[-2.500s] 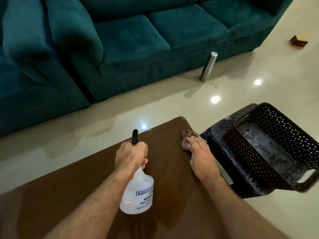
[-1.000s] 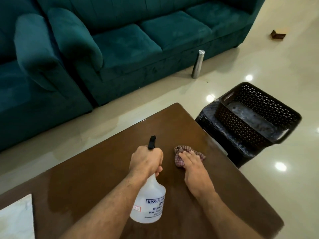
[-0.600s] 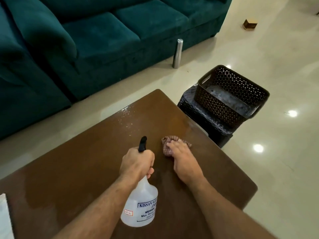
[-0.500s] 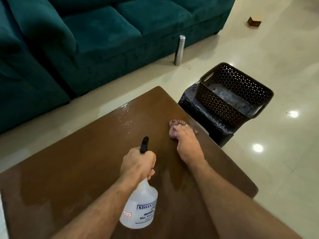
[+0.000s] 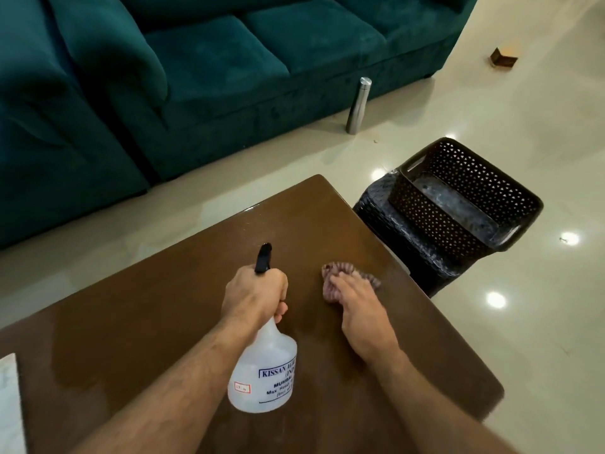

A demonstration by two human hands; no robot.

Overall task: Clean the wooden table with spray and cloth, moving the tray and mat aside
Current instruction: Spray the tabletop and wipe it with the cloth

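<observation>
The brown wooden table (image 5: 157,322) fills the lower middle of the head view, its top glossy and damp. My left hand (image 5: 253,294) grips the neck of a white spray bottle (image 5: 265,371) with a black nozzle, held above the table. My right hand (image 5: 358,311) presses flat on a crumpled reddish checked cloth (image 5: 330,283) near the table's right edge. A dark perforated tray (image 5: 465,198) sits on a dark stool to the right of the table. A pale mat (image 5: 9,404) shows at the lower left edge.
A teal sofa (image 5: 212,60) stands beyond the table across a strip of cream tile floor. A steel bottle (image 5: 358,104) stands on the floor by the sofa. A small brown block (image 5: 502,57) lies at the far right.
My right hand has pulled the cloth back toward me from the table's right edge. The spray bottle stays held in my left hand. The view has shifted slightly.
</observation>
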